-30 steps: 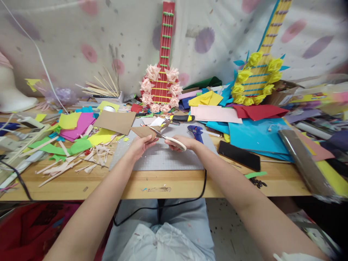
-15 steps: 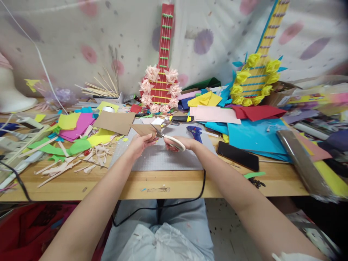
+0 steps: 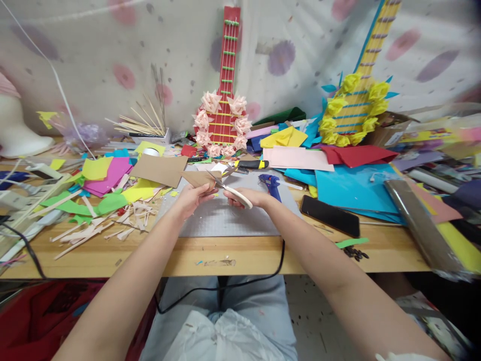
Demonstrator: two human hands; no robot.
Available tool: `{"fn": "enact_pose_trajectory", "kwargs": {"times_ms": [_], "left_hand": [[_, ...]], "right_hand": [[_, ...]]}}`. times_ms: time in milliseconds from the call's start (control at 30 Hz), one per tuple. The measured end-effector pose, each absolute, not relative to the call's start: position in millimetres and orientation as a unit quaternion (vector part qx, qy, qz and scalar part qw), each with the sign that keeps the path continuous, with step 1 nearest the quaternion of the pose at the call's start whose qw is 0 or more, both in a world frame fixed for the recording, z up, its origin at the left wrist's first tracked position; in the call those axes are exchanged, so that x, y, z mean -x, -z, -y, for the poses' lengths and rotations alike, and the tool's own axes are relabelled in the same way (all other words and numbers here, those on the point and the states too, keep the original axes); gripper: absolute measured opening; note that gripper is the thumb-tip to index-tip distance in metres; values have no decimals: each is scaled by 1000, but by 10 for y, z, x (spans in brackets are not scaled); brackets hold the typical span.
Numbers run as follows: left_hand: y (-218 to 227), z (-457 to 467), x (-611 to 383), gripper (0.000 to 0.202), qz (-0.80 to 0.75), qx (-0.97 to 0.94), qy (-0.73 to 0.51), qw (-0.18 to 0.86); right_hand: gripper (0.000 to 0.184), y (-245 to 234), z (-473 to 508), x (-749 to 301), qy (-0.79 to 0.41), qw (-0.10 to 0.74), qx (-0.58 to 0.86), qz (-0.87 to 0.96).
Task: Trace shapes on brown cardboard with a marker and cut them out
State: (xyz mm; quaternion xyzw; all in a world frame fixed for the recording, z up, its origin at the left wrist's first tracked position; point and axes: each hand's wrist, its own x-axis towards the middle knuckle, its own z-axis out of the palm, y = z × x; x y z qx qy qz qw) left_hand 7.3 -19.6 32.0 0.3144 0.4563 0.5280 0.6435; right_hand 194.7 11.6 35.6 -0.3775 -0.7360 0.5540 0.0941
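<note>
Between thumb and fingers, my left hand (image 3: 194, 199) pinches a piece of brown paper (image 3: 196, 179) above the grey cutting mat (image 3: 233, 223). My right hand (image 3: 240, 196) is closed around the white-handled scissors (image 3: 240, 197). Their blades point up and left and meet the paper's right edge. How far the blades cut in is too small to tell. Behind the hands lie a yellow-and-black utility knife (image 3: 252, 164) and, to the right, a blue glue gun (image 3: 271, 185). A larger brown sheet (image 3: 160, 169) rests left of the paper.
A black phone (image 3: 329, 215) lies right of the mat. Paper scraps (image 3: 86, 233) and coloured sheets cover the left; blue sheets (image 3: 356, 188) are stacked at right. A red paper guitar (image 3: 224, 120) and a yellow one (image 3: 349, 110) stand at the back. A black cable (image 3: 225, 287) loops off the front edge.
The scissors and my right hand have shifted very slightly left toward the paper. My left hand keeps its hold on the paper.
</note>
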Motion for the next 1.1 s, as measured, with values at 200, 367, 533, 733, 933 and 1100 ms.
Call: {"fn": "enact_pose_trajectory", "kwargs": {"times_ms": [200, 367, 533, 733, 933, 1100], "left_hand": [[-294, 197, -72, 19, -436, -304, -524, 666], [-308, 204, -101, 19, -454, -311, -519, 654], [-316, 189, -49, 17, -456, -347, -496, 652], [-283, 120, 68, 13, -491, -334, -512, 621], [-208, 106, 40, 5, -515, -323, -549, 573], [-241, 96, 18, 6, -525, -330, -553, 557]], "right_hand": [[53, -325, -142, -1964, -566, 82, 391, 721], [53, -285, -172, -1958, -583, 86, 389, 708], [52, -242, -185, -1959, -581, 97, 393, 707], [51, -205, -203, -2005, -569, 104, 405, 708], [49, -205, -201, -2019, -562, 98, 399, 718], [51, -220, -171, -2022, -562, 97, 408, 713]]}}
